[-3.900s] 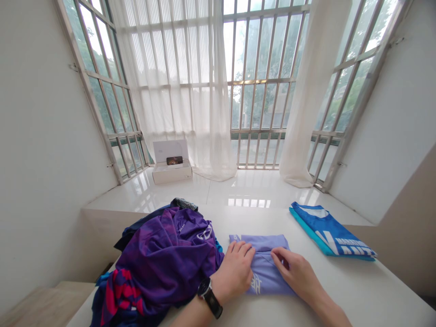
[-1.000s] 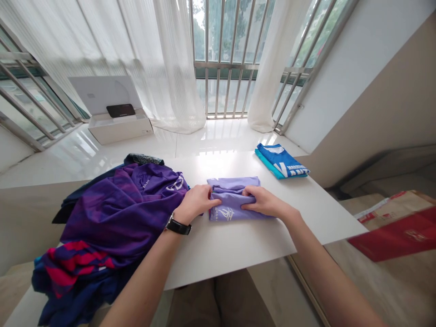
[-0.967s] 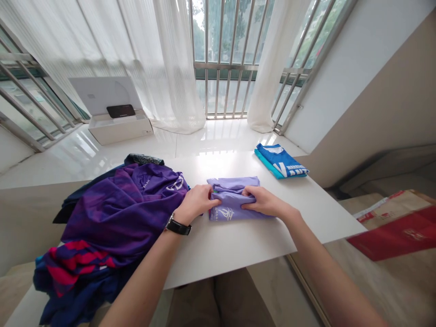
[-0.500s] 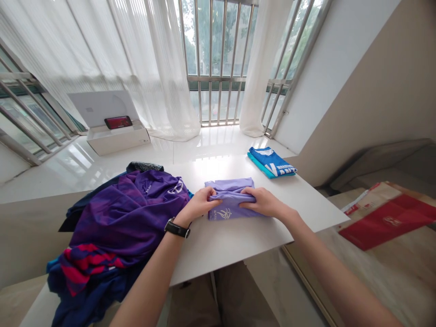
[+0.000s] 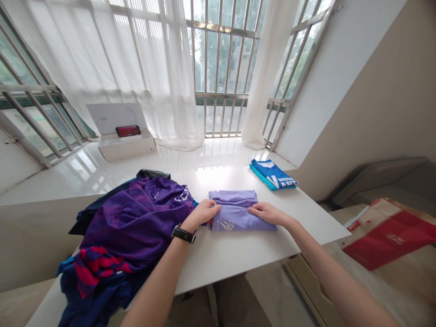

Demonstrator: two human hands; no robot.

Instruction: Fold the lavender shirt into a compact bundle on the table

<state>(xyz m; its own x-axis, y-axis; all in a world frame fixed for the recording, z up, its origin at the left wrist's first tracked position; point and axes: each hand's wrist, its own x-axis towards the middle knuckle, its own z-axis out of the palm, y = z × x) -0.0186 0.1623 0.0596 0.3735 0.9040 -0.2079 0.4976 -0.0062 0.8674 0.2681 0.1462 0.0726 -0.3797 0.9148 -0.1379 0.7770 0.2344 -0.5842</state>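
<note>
Left grip [image 5: 203,213] open, fingers lying on left end of folded lavender jersey [image 5: 236,217]; right grip [image 5: 269,214] open too, flat on right end, neither pinching; jersey mid-desk [image 5: 238,259], long axis running sideways, pale logo [image 5: 226,225] along near edge; purple jersey heap [image 5: 136,218] just left of it; folded blue jersey [image 5: 273,175] farther off, right — well apart.

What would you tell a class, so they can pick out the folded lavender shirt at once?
On the white table below the barred window lie two folded garments. Yours is the lavender shirt with a pale emblem, touched by the left hand and right hand, not the blue jersey farther back.
</note>
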